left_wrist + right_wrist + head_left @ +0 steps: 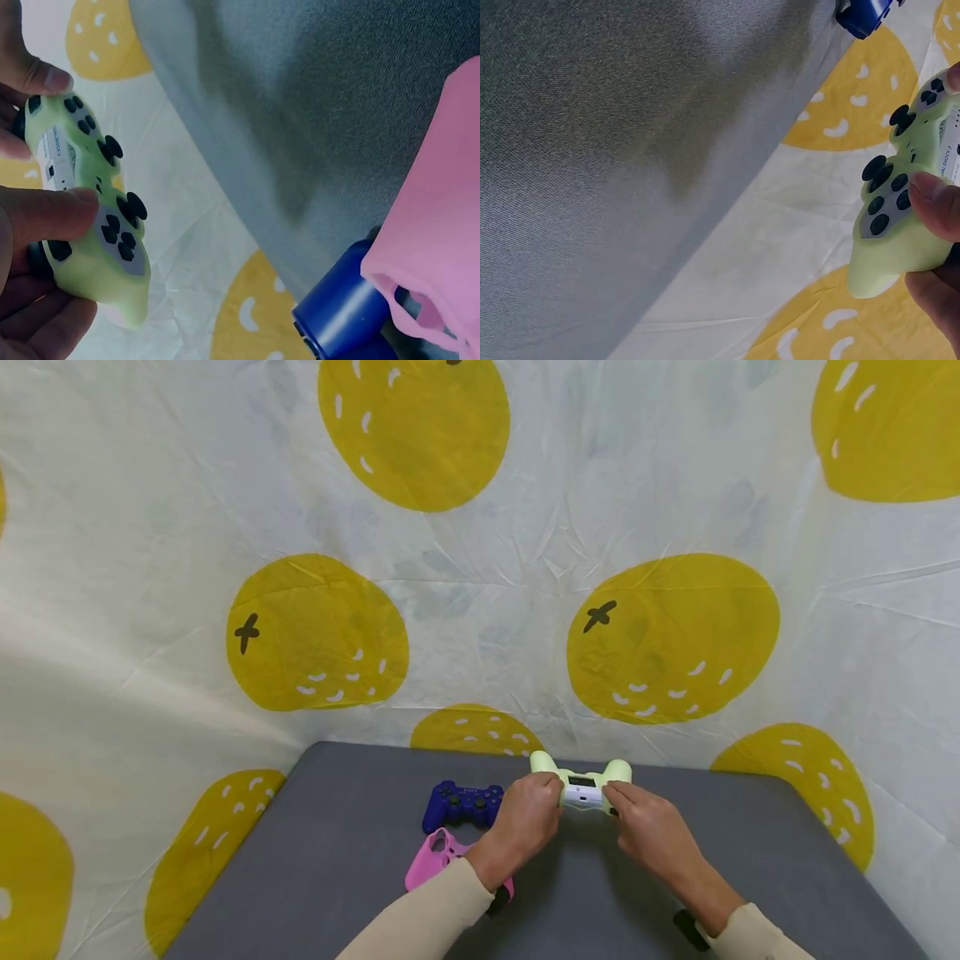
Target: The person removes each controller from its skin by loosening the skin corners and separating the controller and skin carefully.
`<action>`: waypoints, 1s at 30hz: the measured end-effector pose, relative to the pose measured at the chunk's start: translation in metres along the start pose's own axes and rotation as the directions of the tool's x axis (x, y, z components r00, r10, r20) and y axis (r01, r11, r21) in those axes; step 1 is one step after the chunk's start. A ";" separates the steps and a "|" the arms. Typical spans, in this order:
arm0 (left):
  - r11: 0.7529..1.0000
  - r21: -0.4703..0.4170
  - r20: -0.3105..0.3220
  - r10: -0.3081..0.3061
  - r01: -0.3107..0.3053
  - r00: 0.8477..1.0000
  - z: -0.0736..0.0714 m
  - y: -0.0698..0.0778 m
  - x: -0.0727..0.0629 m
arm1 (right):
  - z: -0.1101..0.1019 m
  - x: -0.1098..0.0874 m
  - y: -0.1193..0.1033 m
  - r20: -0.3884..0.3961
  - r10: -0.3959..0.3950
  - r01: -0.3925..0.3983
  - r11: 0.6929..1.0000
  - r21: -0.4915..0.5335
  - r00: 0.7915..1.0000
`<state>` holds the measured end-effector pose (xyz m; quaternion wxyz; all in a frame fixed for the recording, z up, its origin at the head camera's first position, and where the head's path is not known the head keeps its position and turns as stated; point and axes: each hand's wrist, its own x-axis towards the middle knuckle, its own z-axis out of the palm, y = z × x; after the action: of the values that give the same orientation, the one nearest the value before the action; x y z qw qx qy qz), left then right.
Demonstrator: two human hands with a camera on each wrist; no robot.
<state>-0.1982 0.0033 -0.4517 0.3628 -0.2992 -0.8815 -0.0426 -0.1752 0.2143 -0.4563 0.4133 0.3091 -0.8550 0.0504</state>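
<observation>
A game controller (pixel 617 772) in a pale green cover is held up above the far part of the table, its handles pointing away. My left hand (pixel 527 812) grips one side, the thumb lying near the dark buttons in the left wrist view. The other side is gripped by my right hand (pixel 654 828), whose thumb presses the face beside the buttons in the right wrist view. Between the hands, a white strip of the controller shows through the cover. Left of my left hand lie a blue game controller (pixel 467 803) and a pink controller cover (pixel 429 861), partly hidden by my forearm.
Beneath everything is a dark grey table (pixel 345 843) with rounded far corners. A white cloth (pixel 480 635) printed with yellow fruit hangs behind it and along both sides. The blue controller lies just beyond the pink cover.
</observation>
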 end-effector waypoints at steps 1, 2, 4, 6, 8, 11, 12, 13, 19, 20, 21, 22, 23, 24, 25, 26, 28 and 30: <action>1.000 0.010 -0.018 0.006 -0.005 1.000 0.001 0.000 0.000 | 0.001 0.000 0.001 -0.007 -0.002 0.002 1.000 -0.001 1.000; 1.000 0.016 -0.032 0.010 -0.009 0.999 0.003 0.000 0.000 | 0.002 -0.001 0.002 -0.015 -0.005 0.005 1.000 -0.001 1.000; 0.999 0.027 -0.055 0.021 -0.019 0.998 0.005 0.001 0.000 | 0.003 -0.001 0.003 -0.024 -0.009 0.009 1.000 -0.003 1.000; 0.999 0.039 -0.074 0.032 -0.030 0.997 0.008 0.002 0.000 | 0.005 -0.002 0.004 -0.027 -0.009 0.009 1.000 -0.007 1.000; 0.998 0.049 -0.083 0.040 -0.036 0.996 0.011 0.002 0.000 | 0.006 -0.004 0.005 -0.024 -0.009 0.008 1.000 -0.012 1.000; 0.998 0.056 -0.084 0.040 -0.036 0.996 0.014 0.004 0.000 | 0.007 -0.005 0.006 -0.013 -0.003 0.003 1.000 -0.022 1.000; 0.998 0.058 -0.078 0.037 -0.032 0.996 0.015 0.004 -0.001 | 0.007 -0.005 0.007 -0.009 -0.001 0.001 1.000 -0.023 1.000; 0.998 0.058 -0.073 0.031 -0.027 0.997 0.015 0.005 -0.001 | 0.008 -0.006 0.007 -0.007 -0.001 0.001 1.000 -0.023 1.000; 0.998 0.066 -0.045 0.011 -0.008 0.999 0.020 0.007 -0.003 | 0.012 -0.008 0.009 -0.007 -0.001 0.001 1.000 -0.011 1.000; 0.998 0.067 -0.042 0.009 -0.006 0.999 0.020 0.007 -0.003 | 0.013 -0.008 0.009 -0.006 -0.001 0.001 1.000 -0.009 1.000; 0.998 0.068 -0.037 0.007 -0.005 0.999 0.020 0.008 -0.004 | 0.014 -0.009 0.009 -0.005 0.000 0.000 1.000 -0.007 1.000; 0.998 0.068 -0.032 0.006 -0.004 0.999 0.021 0.008 -0.004 | 0.014 -0.010 0.010 -0.003 0.001 -0.001 1.000 -0.006 1.000; 0.998 0.069 -0.027 0.005 -0.003 1.000 0.022 0.008 -0.004 | 0.015 -0.010 0.010 -0.001 0.003 -0.003 1.000 -0.004 1.000; 0.998 0.069 -0.025 0.005 -0.003 1.000 0.023 0.009 -0.005 | 0.015 -0.011 0.010 0.002 0.004 -0.004 1.000 -0.003 1.000; 0.998 0.068 -0.022 0.004 -0.002 1.000 0.024 0.009 -0.005 | 0.016 -0.012 0.010 0.005 0.005 -0.005 1.000 -0.001 1.000; 0.998 0.067 -0.021 0.001 0.000 1.000 0.025 0.009 -0.006 | 0.016 -0.012 0.010 0.009 0.006 -0.006 1.000 -0.001 1.000; 0.998 0.060 -0.016 -0.003 0.004 1.000 0.027 0.010 -0.006 | 0.017 -0.014 0.011 0.013 0.006 -0.006 1.000 -0.001 1.000; 0.999 0.054 -0.010 -0.006 0.007 1.000 0.028 0.010 -0.007 | 0.017 -0.015 0.011 0.014 0.008 -0.008 1.000 -0.001 1.000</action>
<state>-0.2061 0.0165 -0.4780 0.3750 -0.2862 -0.8815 -0.0215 -0.1861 0.2243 -0.4763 0.4072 0.3058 -0.8592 0.0494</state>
